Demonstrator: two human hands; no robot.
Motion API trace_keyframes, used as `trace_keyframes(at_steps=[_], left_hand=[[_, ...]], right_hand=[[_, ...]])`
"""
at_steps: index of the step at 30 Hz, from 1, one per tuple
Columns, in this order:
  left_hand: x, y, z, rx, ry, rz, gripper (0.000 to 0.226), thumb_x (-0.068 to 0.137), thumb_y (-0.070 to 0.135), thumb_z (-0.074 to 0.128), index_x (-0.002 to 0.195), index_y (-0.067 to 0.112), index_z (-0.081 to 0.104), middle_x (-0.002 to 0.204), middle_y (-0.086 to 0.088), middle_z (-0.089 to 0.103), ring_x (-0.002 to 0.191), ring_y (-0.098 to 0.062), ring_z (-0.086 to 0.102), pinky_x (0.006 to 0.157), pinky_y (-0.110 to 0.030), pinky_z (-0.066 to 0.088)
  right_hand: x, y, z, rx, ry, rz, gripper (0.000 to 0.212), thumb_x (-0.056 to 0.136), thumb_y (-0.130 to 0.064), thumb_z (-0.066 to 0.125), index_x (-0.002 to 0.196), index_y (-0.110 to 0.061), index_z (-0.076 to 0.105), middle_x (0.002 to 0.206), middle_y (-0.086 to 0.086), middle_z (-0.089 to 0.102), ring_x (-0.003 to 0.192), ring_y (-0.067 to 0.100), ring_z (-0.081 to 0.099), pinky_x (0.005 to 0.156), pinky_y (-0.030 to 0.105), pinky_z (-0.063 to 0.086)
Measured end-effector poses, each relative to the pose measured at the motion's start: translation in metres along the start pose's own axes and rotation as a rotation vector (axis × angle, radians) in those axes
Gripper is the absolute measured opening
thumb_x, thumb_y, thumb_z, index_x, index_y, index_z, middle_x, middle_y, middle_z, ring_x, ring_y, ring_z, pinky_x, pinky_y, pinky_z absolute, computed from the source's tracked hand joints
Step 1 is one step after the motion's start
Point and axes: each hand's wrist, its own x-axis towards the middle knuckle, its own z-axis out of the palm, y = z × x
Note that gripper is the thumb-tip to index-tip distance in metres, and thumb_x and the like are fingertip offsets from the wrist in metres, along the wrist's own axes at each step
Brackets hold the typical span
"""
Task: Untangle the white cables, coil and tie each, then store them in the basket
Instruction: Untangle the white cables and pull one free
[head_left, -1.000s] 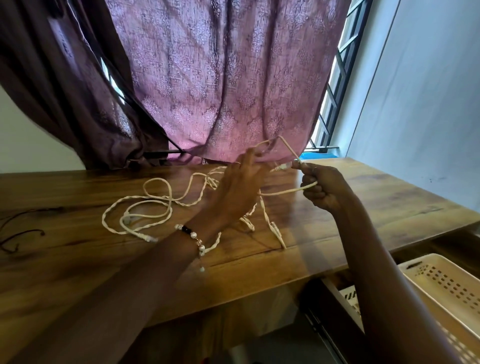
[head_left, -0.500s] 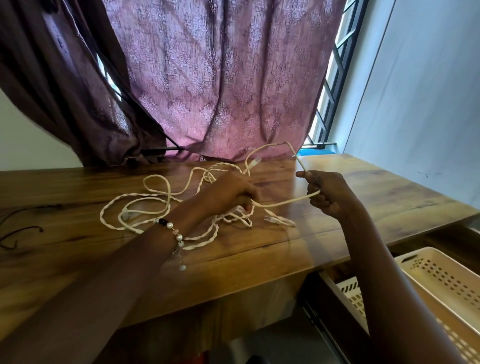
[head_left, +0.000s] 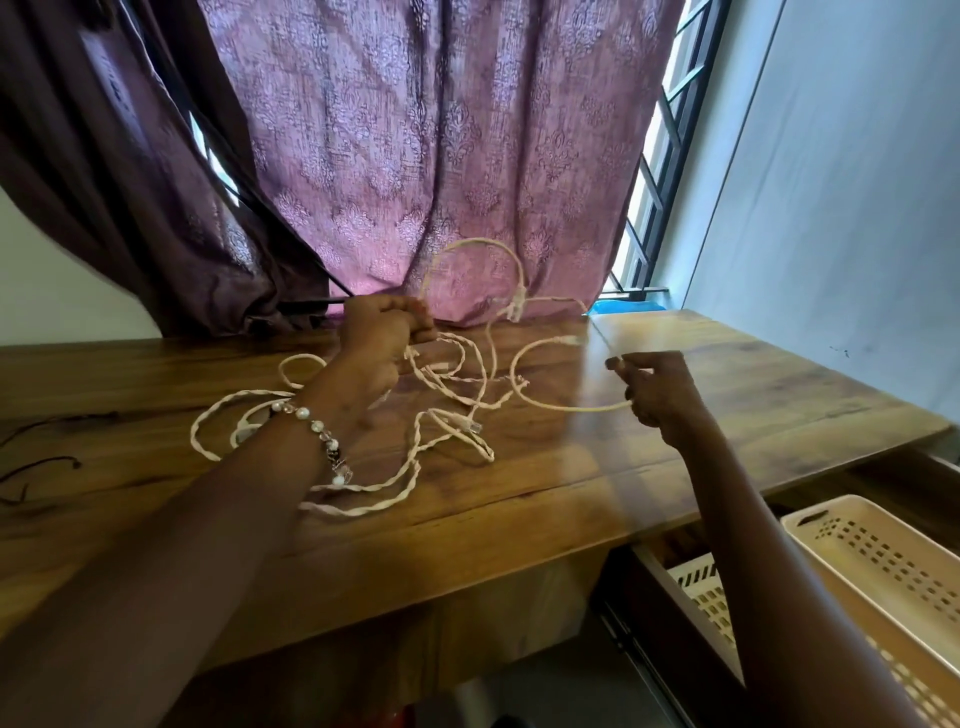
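The left hand is curled tight around a bunch of the white cables and lifts a loop up in the air. The right hand pinches one thin cable that bends in a big curve. The rest of the cables lie in a twisty mess on the wooden counter, between the two hands. A cream basket sits low on the right, below the counter edge. A purple curtain hangs behind.

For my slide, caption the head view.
Both hands pull tangled white cables apart over a wooden table.
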Motion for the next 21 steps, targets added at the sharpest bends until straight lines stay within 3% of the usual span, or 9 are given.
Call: trace_keyframes(at_steps=[3,5,7,9,12,14,17,19,21], left_hand=[[0.001,-0.007,-0.008,0.109,0.049,0.078,0.021,0.077,-0.011,0.067,0.071,0.009,0.065,0.069,-0.009,0.066,0.051,-0.015,0.063,0.056,-0.033,0.057],[-0.004,-0.015,-0.007,0.23,-0.015,0.166,0.018,0.072,-0.009,0.073,0.07,0.008,0.069,0.052,0.006,0.064,0.053,-0.014,0.062,0.062,-0.033,0.057],[-0.014,-0.018,-0.003,0.391,-0.115,0.235,0.014,0.071,-0.005,0.076,0.072,0.008,0.071,0.045,0.02,0.06,0.051,-0.003,0.06,0.057,-0.026,0.055],[-0.026,-0.02,0.003,0.487,-0.259,0.272,0.013,0.073,-0.005,0.075,0.076,0.007,0.071,0.048,0.014,0.062,0.047,0.002,0.059,0.047,-0.017,0.049],[-0.039,-0.028,0.011,0.48,-0.443,0.312,0.018,0.072,-0.007,0.075,0.077,0.009,0.071,0.064,-0.001,0.068,0.054,-0.01,0.064,0.043,-0.021,0.051],[-0.042,-0.035,0.018,0.529,-0.472,0.422,0.016,0.071,-0.003,0.077,0.082,0.008,0.074,0.071,-0.008,0.069,0.062,-0.017,0.064,0.054,-0.027,0.053],[-0.048,-0.046,0.033,0.637,-0.423,0.584,0.024,0.067,0.009,0.082,0.09,0.01,0.076,0.079,-0.006,0.072,0.069,-0.005,0.061,0.07,-0.022,0.049],[-0.055,-0.05,0.04,0.55,-0.336,0.494,0.031,0.067,0.016,0.084,0.096,0.011,0.074,0.082,-0.003,0.071,0.074,-0.007,0.06,0.074,-0.023,0.048],[-0.055,-0.043,0.037,0.299,-0.238,0.326,0.019,0.072,0.012,0.08,0.089,0.012,0.073,0.081,-0.005,0.071,0.077,-0.018,0.067,0.074,-0.034,0.055]], right_hand=[[0.009,-0.007,-0.006,0.039,0.242,-0.043,0.021,0.091,-0.021,0.062,0.102,-0.007,0.071,0.057,0.008,0.052,0.041,0.017,0.042,0.032,0.017,0.029],[0.015,-0.023,-0.007,0.18,0.287,-0.063,0.022,0.09,-0.02,0.06,0.102,-0.004,0.069,0.056,0.007,0.047,0.037,0.014,0.039,0.033,0.016,0.029],[0.021,-0.045,-0.009,0.292,0.339,-0.087,0.02,0.09,-0.018,0.058,0.1,-0.005,0.07,0.054,0.005,0.042,0.034,0.012,0.035,0.036,0.016,0.028],[0.026,-0.067,-0.008,0.286,0.412,-0.161,0.017,0.089,-0.018,0.057,0.093,-0.01,0.072,0.054,0.001,0.044,0.036,0.014,0.04,0.039,0.022,0.035],[0.026,-0.095,-0.001,0.249,0.468,-0.279,0.016,0.091,-0.018,0.056,0.081,-0.017,0.068,0.057,-0.004,0.051,0.044,0.018,0.054,0.044,0.034,0.048],[0.022,-0.112,0.009,0.298,0.428,-0.305,0.014,0.094,-0.016,0.055,0.089,-0.013,0.067,0.06,0.0,0.051,0.034,0.013,0.051,0.037,0.027,0.043],[0.014,-0.133,0.03,0.479,0.257,-0.28,0.019,0.097,-0.008,0.049,0.105,0.0,0.064,0.062,0.005,0.048,0.033,0.011,0.048,0.036,0.018,0.037],[0.004,-0.144,0.043,0.661,0.095,-0.246,0.022,0.099,-0.008,0.045,0.107,0.004,0.061,0.054,0.004,0.041,0.034,0.011,0.045,0.038,0.017,0.037],[-0.007,-0.153,0.052,0.764,-0.048,-0.211,0.022,0.101,-0.006,0.041,0.104,0.002,0.061,0.056,0.005,0.037,0.036,0.01,0.043,0.04,0.019,0.038]])
